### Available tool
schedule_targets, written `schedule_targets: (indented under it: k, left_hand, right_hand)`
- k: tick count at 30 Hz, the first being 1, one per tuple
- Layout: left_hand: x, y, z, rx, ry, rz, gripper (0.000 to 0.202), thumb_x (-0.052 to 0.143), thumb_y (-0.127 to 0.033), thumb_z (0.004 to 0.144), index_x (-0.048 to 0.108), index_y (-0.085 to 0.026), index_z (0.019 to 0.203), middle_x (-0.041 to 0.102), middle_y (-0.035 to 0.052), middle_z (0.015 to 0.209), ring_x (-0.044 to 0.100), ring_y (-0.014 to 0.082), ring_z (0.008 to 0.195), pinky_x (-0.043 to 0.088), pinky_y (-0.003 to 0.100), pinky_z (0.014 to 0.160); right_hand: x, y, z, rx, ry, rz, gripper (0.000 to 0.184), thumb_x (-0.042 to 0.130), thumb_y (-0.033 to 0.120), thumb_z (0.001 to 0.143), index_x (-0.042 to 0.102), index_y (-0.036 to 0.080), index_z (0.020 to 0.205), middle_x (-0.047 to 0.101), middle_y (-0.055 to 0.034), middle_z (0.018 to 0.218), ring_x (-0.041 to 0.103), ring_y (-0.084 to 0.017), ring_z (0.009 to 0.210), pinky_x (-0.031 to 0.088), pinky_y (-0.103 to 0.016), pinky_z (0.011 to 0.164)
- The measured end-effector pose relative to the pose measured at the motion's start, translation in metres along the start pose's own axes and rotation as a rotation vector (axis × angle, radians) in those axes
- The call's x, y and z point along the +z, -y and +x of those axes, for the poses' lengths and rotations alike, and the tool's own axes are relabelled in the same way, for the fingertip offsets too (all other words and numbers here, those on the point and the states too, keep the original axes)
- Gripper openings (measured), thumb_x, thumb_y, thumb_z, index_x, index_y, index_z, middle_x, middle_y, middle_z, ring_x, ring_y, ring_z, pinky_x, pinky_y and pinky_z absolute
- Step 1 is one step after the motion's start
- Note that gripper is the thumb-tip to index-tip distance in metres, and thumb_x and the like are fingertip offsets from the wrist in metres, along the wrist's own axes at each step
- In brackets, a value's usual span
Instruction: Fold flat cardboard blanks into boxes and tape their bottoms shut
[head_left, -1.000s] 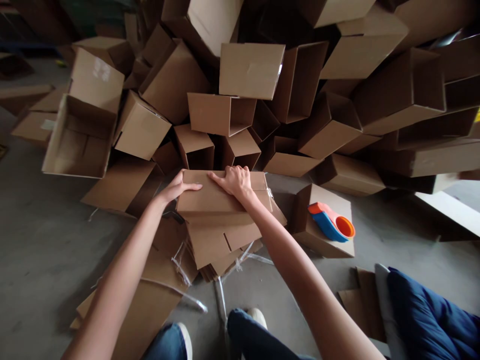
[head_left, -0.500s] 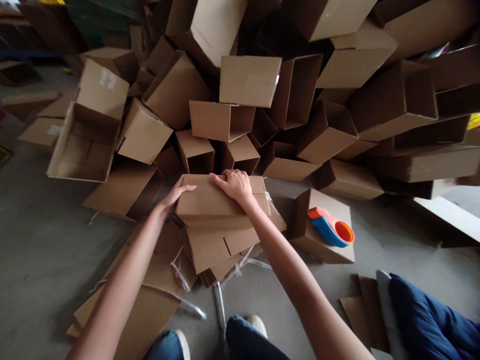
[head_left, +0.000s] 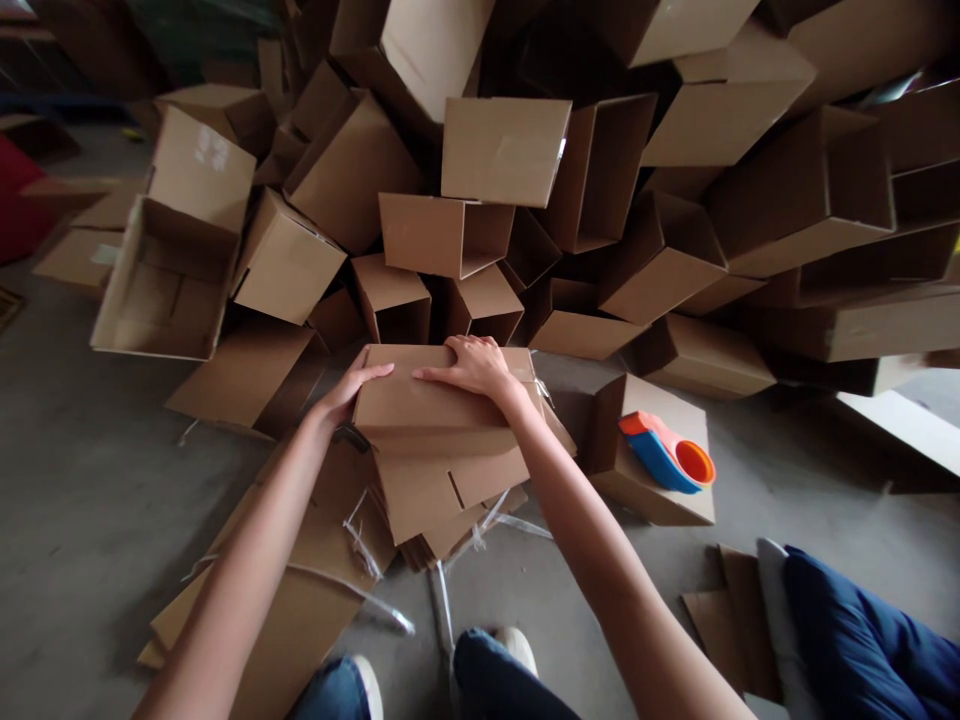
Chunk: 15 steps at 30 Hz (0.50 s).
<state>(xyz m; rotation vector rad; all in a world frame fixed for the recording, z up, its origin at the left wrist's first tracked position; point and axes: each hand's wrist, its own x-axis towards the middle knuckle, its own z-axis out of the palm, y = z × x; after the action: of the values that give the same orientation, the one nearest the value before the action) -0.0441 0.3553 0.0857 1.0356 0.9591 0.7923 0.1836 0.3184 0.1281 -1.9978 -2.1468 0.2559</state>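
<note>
Concrete floor (head_left: 90,500) — flat carton (head_left: 427,405) under both hands, left hand (head_left: 349,388), right hand (head_left: 472,365).

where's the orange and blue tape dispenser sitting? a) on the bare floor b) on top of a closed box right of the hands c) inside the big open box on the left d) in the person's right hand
b: the tape dispenser lies on the top face of a closed cardboard box, right of the right hand, which rests apart from it on the flat cardboard stack.
</note>
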Motion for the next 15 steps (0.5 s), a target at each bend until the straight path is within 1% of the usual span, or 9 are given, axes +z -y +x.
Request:
schedule_targets:
  k: [6, 11, 15]
  left_hand:
    - [-0.0015, 0.0019, 0.0012, 0.013, 0.005, 0.004, 0.043, 0.086, -0.036, 0.069, 0.061, -0.022, 0.101, 0.073, 0.0008, 0.090, 0.072, 0.0206, 0.078, 0.056, 0.030, 0.068]
    - [-0.0010, 0.0015, 0.0006, 0.004, 0.002, -0.019, 0.047, 0.087, -0.036, 0.067, 0.061, -0.021, 0.103, 0.074, 0.0010, 0.091, 0.072, 0.0204, 0.078, 0.056, 0.029, 0.067]
    - [-0.0018, 0.0027, 0.0009, 0.001, 0.009, -0.029, 0.047, 0.087, -0.035, 0.068, 0.061, -0.021, 0.103, 0.074, 0.0008, 0.089, 0.072, 0.0199, 0.078, 0.056, 0.029, 0.067]
  right_hand:
    - [-0.0019, -0.0004, -0.0001, -0.005, 0.024, 0.023, 0.073, 0.065, 0.087, 0.078, 0.072, 0.018, 0.101, 0.079, -0.0108, 0.114, 0.072, -0.030, 0.112, 0.041, -0.040, 0.105]
    - [0.0029, -0.0037, 0.0021, -0.018, 0.011, 0.023, 0.076, 0.061, 0.089, 0.079, 0.072, 0.017, 0.102, 0.079, -0.0129, 0.112, 0.071, -0.032, 0.114, 0.040, -0.044, 0.108]
    - [0.0039, -0.0044, 0.0025, -0.024, 0.003, 0.035, 0.078, 0.059, 0.090, 0.079, 0.072, 0.016, 0.101, 0.079, -0.0141, 0.112, 0.071, -0.033, 0.113, 0.041, -0.044, 0.107]
